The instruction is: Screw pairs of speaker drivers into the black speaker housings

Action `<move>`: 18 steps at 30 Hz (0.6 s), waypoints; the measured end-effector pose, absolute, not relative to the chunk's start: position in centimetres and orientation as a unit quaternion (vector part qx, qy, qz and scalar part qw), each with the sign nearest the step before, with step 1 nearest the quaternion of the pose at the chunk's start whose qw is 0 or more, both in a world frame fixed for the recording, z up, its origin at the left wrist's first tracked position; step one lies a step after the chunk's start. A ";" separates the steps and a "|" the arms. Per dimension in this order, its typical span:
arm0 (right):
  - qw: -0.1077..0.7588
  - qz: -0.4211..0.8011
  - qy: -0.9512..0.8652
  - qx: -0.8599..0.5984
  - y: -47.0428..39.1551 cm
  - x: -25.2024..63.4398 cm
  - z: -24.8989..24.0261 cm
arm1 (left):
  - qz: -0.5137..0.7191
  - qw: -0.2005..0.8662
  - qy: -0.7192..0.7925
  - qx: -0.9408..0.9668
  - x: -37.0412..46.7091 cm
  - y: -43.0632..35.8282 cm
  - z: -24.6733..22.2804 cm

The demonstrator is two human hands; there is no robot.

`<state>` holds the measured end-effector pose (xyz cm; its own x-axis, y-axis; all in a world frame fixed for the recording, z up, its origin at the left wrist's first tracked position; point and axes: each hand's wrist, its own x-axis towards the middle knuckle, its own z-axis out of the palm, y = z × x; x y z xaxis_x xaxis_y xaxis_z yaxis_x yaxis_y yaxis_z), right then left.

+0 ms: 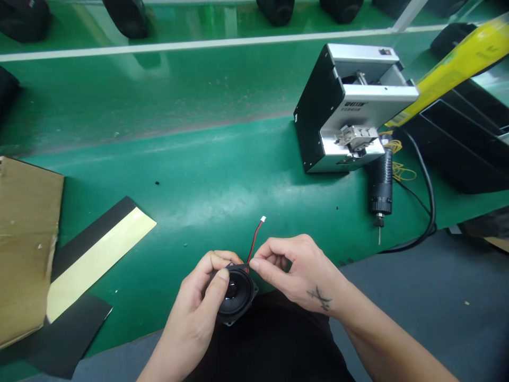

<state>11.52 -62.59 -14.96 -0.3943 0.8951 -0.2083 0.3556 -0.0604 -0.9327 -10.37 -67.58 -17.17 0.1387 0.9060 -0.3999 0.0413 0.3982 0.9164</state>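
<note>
My left hand [202, 292] is closed on a small black round speaker [237, 297], its thumb pressed near the rim. The speaker has a square metal frame with corner holes and is held above my lap at the table edge. Along its upper rim runs a thin black strip [237, 266]. My right hand [292, 268] pinches the right end of that strip between thumb and forefinger. A red and black wire lead [255, 241] with a white connector rises from behind the speaker, beside my right fingertips.
At left are a cardboard box [27, 239], a black strip sheet with pale yellow backing [103, 260] and a black sheet [75, 334]. A screw feeder machine [350, 111] stands back right, beside an electric screwdriver [382, 185] with its cable. Black speaker cabinets [469, 132] lie behind.
</note>
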 end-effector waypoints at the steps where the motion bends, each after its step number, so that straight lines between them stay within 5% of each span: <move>1: 0.254 0.539 -0.637 -0.490 -62.6 11.5 -15.0 | 0.348 0.623 0.558 0.424 -10.3 -67.6 -17.2; 18: 0.282 0.543 -0.646 -0.457 -63.5 12.2 -15.9 | 0.306 0.576 0.645 0.399 -9.0 -68.2 -15.5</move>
